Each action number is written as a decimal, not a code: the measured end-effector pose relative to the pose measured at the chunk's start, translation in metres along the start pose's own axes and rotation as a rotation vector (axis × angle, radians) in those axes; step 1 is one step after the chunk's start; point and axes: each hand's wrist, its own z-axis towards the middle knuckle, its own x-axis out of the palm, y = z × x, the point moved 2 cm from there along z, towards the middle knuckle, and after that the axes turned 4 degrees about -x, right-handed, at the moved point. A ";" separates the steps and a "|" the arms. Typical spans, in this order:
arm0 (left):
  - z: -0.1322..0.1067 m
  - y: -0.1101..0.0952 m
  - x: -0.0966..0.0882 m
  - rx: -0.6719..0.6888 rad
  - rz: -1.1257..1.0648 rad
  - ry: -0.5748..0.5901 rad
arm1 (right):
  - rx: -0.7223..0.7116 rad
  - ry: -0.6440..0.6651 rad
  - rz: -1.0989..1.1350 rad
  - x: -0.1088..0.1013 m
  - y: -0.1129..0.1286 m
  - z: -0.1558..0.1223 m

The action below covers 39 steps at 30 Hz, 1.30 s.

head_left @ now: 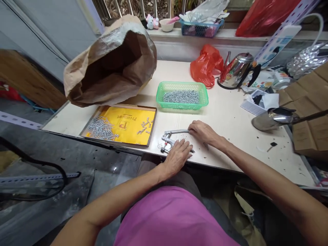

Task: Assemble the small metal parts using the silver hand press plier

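Note:
A metal hand press tool (169, 139) lies on the pale table (230, 116) near its front edge. My left hand (178, 154) rests flat over the tool's lower handle, fingers stretched out. My right hand (203, 131) lies on the table with its fingertips touching the end of the upper handle, fingers curled loosely. A green basket (181, 96) full of small metal pieces stands just beyond the tool. To the left, a shallow box lid (119, 125) with a yellow lining holds a heap of similar metal pieces and a few scattered ones.
A big brown paper sack (112, 61) lies open at the back left. A red plastic bag (206, 65), a steel kettle (238, 70), a metal cup (271, 119) and cardboard (310, 112) crowd the right side. A windowsill with a blue basket (201, 27) runs behind.

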 end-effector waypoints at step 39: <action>-0.080 0.264 -0.200 -1.217 0.409 -0.165 | -0.079 -0.428 0.033 -0.027 0.003 0.057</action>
